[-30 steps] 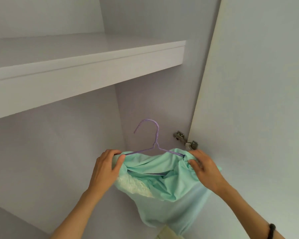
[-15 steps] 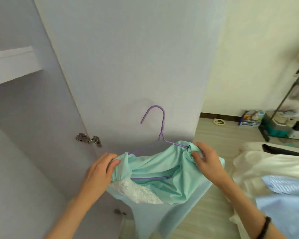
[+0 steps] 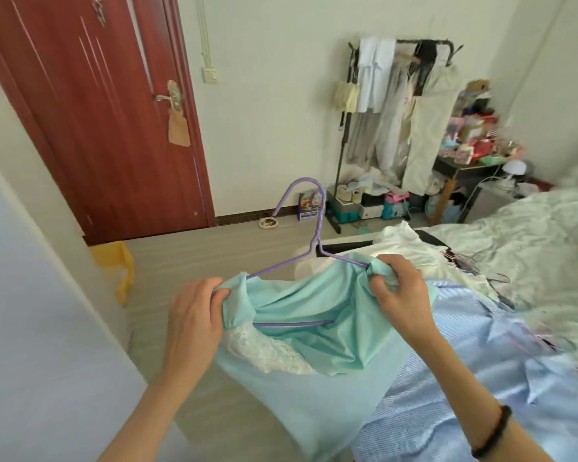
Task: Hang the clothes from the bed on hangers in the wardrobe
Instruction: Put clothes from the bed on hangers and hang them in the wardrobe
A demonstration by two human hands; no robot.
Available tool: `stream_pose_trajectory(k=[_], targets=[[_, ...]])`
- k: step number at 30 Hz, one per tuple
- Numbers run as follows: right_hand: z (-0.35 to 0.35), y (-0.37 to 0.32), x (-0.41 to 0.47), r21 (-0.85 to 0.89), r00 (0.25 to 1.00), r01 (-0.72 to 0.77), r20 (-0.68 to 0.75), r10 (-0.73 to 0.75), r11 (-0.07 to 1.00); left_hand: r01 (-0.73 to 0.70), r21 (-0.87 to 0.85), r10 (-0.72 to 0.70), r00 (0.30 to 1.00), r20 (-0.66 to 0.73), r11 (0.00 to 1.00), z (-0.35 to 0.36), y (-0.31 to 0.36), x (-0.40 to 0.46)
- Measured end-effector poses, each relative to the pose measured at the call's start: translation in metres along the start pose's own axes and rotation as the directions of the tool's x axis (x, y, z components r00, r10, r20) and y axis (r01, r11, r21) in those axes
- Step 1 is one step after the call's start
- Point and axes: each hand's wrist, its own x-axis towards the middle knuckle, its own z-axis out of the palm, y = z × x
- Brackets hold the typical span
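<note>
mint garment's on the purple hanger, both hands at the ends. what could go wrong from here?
1. The mint garment is bunched at both hanger ends, held there only by the left hand and right hand. Release either grip and it may slide off the purple hanger.
2. Its loose lower part hangs low beside the blue striped shirt on the bed and could snag or drag it.
3. The wardrobe interior is out of view, so the hook could be aimed blind.
</note>
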Motion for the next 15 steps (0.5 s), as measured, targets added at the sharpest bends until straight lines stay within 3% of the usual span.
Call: stream_pose_trajectory(k=[5, 15], targets=[[-0.029, 0.037, 0.022, 0.023, 0.995, -0.068, -0.071, 0.069, 0.997, -0.083, 0.086, 0.089, 0.994, -0.065, 0.993, 0.058, 0.036, 0.066], [-0.044, 0.055, 0.143, -0.01, 0.93, -0.122, -0.35, 0.111, 0.992, -0.291, 0.054, 0.296, 0.945, -0.141, 0.955, 0.138, 0.085, 0.241]])
